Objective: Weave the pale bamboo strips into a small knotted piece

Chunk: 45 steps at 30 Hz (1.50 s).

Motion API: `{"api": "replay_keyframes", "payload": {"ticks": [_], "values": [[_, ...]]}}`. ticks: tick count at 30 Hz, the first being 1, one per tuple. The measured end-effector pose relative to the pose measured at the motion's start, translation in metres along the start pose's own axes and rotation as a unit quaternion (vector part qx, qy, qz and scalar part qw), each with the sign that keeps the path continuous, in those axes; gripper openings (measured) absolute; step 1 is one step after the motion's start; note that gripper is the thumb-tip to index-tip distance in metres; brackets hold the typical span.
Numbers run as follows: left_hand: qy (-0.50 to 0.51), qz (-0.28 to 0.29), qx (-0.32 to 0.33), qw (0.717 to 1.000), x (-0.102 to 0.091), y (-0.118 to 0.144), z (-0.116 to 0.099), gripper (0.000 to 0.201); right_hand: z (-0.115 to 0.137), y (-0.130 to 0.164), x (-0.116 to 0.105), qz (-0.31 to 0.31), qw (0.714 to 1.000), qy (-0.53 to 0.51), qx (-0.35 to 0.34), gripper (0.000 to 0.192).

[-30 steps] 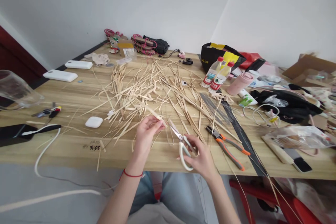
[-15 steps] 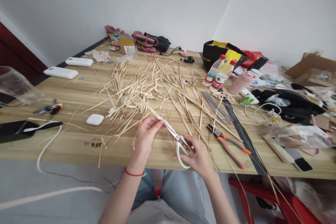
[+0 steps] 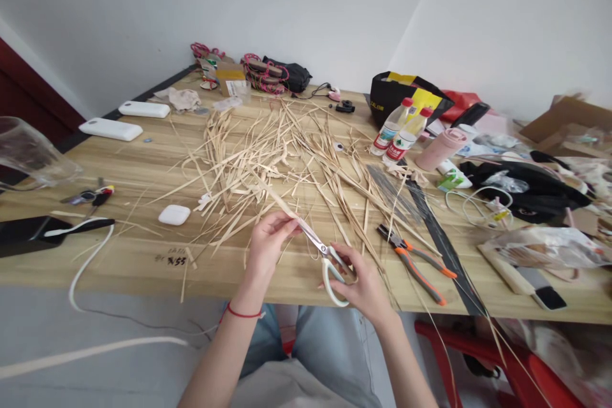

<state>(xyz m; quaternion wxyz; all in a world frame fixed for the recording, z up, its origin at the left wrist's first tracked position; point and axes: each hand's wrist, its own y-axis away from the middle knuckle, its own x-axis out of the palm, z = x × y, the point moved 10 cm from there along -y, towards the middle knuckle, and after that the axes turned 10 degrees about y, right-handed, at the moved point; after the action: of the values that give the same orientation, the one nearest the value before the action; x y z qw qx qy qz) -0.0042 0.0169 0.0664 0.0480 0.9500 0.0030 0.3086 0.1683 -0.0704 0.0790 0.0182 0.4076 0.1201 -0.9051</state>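
**Pale straw strip meets scissor blades at the table's front edge**

Straw-coloured and thin, the strip (image 3: 275, 199) runs from the middle of the frame down to the left hand (image 3: 265, 247), whose fingertips pinch its near end, low in the centre. The white-handled scissors (image 3: 326, 257) lie just right of that pinch, their blade tips touching or almost touching the strip where the fingers hold it; whether the blades are parted cannot be told. The right hand (image 3: 363, 285) is closed around the scissors' loops, fingers through the handles, at the lower centre-right over the table's front edge. A red cord (image 3: 240, 314) circles the left wrist.

Behind the hands, a loose heap of straw strips (image 3: 268, 153) spreads over the middle of the wooden table (image 3: 134, 261). Right of the right hand, orange-handled pliers (image 3: 411, 261) lie on the wood, with a long dark band (image 3: 442, 245) running diagonally beside them. Left of the left hand sits a small white earbud case (image 3: 174, 214), and farther left a white cable (image 3: 79, 268) curls off the table edge. Two plastic bottles with red caps (image 3: 399, 131) lie in the upper right, near a pink cylinder (image 3: 438, 150) and a black and yellow bag (image 3: 399, 99). Two white power banks (image 3: 111, 129) rest at the upper left, and a clear jug (image 3: 29, 156) stands at the left border.
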Motion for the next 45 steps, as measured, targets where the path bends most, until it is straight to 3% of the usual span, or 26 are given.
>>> {"api": "replay_keyframes", "payload": {"ticks": [30, 45], "values": [[0.005, -0.015, -0.001, 1.000, -0.006, 0.002, 0.003, 0.018, -0.002, 0.003, 0.003, 0.030, 0.999, 0.004, 0.013, 0.048], [0.008, -0.026, -0.012, 1.000, -0.005, 0.004, 0.010, 0.022, 0.007, 0.004, -0.002, 0.012, 0.999, 0.030, -0.003, 0.053]]}}
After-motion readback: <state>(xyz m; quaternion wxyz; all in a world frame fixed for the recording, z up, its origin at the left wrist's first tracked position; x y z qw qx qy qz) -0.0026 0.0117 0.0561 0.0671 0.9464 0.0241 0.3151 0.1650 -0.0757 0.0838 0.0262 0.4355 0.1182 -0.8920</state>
